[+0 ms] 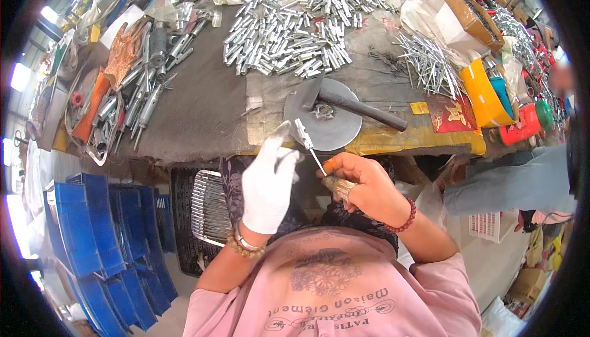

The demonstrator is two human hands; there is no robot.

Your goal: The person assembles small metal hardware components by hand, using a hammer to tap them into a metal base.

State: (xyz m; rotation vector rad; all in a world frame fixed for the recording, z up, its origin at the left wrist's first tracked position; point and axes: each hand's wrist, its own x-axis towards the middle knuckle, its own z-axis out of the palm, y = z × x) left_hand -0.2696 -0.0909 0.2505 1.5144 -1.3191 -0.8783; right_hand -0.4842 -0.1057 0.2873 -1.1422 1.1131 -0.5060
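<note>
My right hand (362,180), with coverings on its thumb and a finger, pinches the lower end of a thin metal rod (317,162). At the rod's upper end is a silver slotted cylindrical piece (302,133), tilted over the near rim of a round grey metal plate (347,134). My left hand (268,183), in a white glove, is just left of that piece; its finger and thumb are apart with nothing between them. On the plate rests a hammer (362,109), its dark handle pointing right.
A large heap of silver cylindrical parts (289,30) covers the far bench. Thin rods (430,60) lie in a pile at right, near a yellow container (485,94). Tools (147,85) crowd the left. Blue bins (92,226) and a tray of rods (208,208) stand below.
</note>
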